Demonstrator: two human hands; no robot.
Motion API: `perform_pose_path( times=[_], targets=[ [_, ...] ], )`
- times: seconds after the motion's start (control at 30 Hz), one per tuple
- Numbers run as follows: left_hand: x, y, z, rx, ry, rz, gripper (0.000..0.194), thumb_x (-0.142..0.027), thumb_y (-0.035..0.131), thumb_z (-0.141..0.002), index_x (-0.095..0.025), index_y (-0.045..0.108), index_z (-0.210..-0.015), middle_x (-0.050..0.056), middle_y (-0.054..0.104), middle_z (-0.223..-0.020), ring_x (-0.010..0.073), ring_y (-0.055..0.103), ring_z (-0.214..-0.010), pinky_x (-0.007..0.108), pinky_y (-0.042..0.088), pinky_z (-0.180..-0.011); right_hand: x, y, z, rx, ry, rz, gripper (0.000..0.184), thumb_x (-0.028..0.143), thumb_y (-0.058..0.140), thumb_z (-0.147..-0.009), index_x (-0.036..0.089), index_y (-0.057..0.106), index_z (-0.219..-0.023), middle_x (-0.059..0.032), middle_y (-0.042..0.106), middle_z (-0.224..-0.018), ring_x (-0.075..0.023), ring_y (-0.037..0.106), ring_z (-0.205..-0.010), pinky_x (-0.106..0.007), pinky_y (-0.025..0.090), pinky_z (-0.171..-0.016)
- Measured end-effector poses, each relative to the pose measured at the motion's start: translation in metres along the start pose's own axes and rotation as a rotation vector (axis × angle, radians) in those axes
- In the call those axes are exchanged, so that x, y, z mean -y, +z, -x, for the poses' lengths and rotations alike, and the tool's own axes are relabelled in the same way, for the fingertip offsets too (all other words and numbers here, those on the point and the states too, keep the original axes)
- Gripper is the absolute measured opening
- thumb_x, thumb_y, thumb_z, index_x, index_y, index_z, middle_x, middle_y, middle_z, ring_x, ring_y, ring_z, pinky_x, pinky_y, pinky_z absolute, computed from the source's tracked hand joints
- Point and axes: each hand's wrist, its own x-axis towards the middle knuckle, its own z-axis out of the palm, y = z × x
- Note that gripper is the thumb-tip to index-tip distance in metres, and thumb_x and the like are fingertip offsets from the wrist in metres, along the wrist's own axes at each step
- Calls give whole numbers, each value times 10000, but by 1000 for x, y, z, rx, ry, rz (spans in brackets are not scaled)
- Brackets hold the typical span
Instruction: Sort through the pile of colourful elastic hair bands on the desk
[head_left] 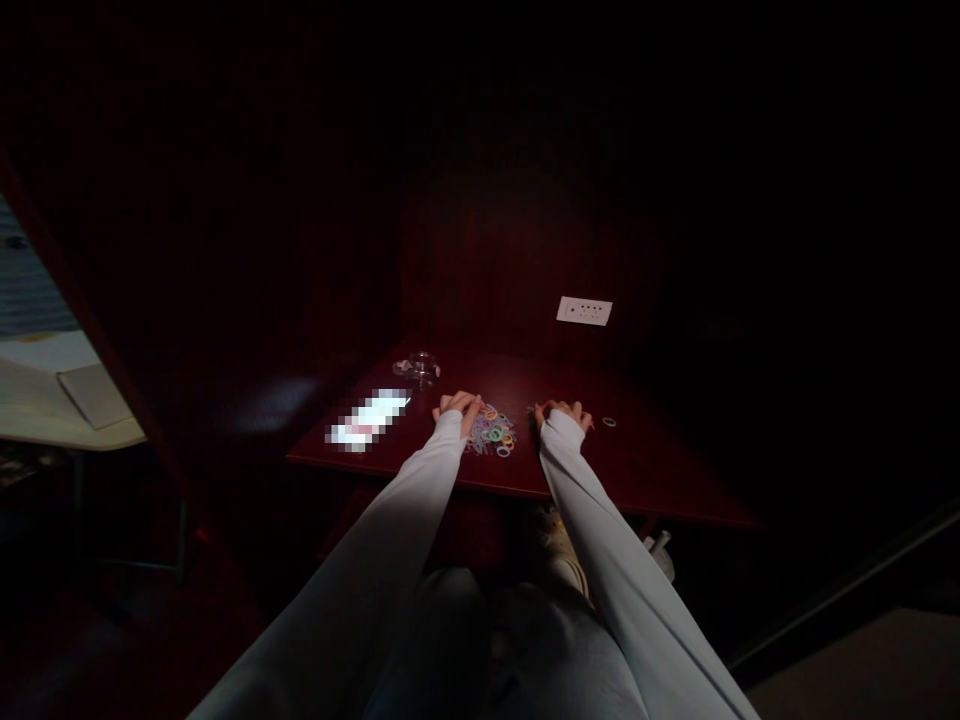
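Observation:
A pile of small, coloured elastic hair ties (493, 432), in purple, green, yellow and pink, lies on the dark red table (645, 470). At the pile's left edge is my left hand (456, 404), its fingers bent and drawn together, the fingertips at the ties. My right hand (566, 411) is to the right of the pile, fingers curled down towards the tabletop. Small ties show beside its fingertips. What either hand pinches is hidden or too small to make out. One light hair tie (609, 422) lies alone farther right.
A clear glass or plastic container (422, 368) stands at the back left. Before it lies a bright, blurred-out phone-like screen (369, 418). A white wall socket (584, 311) is on the back panel. Far left, a pale table (97, 435) holds a box-like object (94, 395).

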Motion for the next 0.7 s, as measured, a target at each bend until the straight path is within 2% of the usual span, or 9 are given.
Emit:
perform_pose_path(
  times=[0.1,0.2,0.43,0.57,0.7],
  targets=[
    [-1,0,1,4,-5,-4,359,-298,443,-1063,-253,706,-823,-16,758,-1143,216,551,-1148,410,325,-1058,4,-2,4,26,-47,73,310,432,550,-964,193,738,-901,-198,729,-1113,-396,515,-1227,-525,278,-1047],
    [0,0,0,7,-14,-7,365,-307,444,-1064,-252,703,-812,-24,758,-1132,212,548,-1149,408,324,-1059,8,-1,8,-7,-61,167,326,380,485,-979,163,728,-967,-198,737,-1119,-374,527,-1179,-486,299,-1013],
    [10,4,-8,32,-16,-6,373,-322,448,-1060,-270,737,-830,-33,758,-1158,222,535,-1178,428,314,-1066,15,-1,12,-16,-146,221,260,295,489,-971,156,707,-941,-182,760,-1032,-329,580,-1060,-406,361,-911],
    [17,7,-13,22,-6,1,382,-342,442,-1059,-275,751,-845,-29,754,-1175,228,535,-1187,439,314,-1080,20,-4,14,23,-245,104,259,283,512,-971,185,697,-819,-140,757,-900,-275,594,-940,-361,376,-838],
    [19,9,-18,-10,-58,25,446,-327,398,-1066,-263,762,-816,-4,755,-1167,248,531,-1212,453,331,-1081,26,-10,22,152,-382,-264,482,405,452,-1051,226,681,-667,-53,716,-735,-206,594,-808,-336,418,-887]
  ],
)
